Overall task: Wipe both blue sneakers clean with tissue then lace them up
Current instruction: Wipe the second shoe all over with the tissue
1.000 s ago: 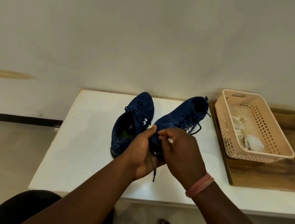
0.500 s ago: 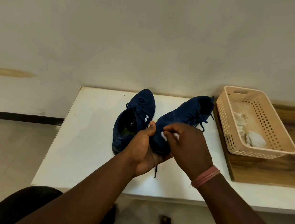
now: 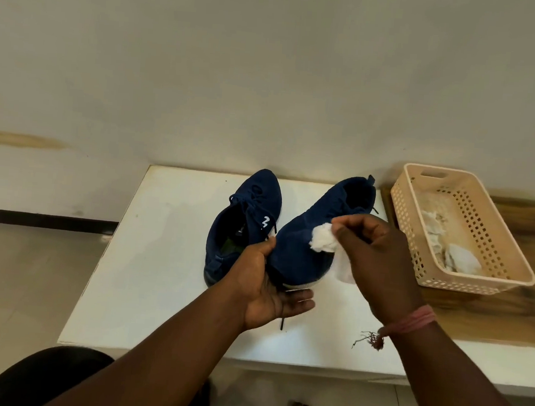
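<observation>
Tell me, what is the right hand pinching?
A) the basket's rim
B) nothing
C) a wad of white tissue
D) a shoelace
C: the right hand pinches a wad of white tissue against the blue sneaker that the left hand holds.

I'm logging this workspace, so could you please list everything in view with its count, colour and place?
sneakers: 2, navy; one flat on the table, left; the other tipped up in the left hand.
tissue: 1, white, against the held sneaker.
basket: 1, beige, on the wooden board, right; used tissues inside.
table: 1, white, by the wall.
board: 1, brown, on the table's right.
left hand: cups the sneaker's toe.
right hand: pinches the tissue; pink wristband.
</observation>
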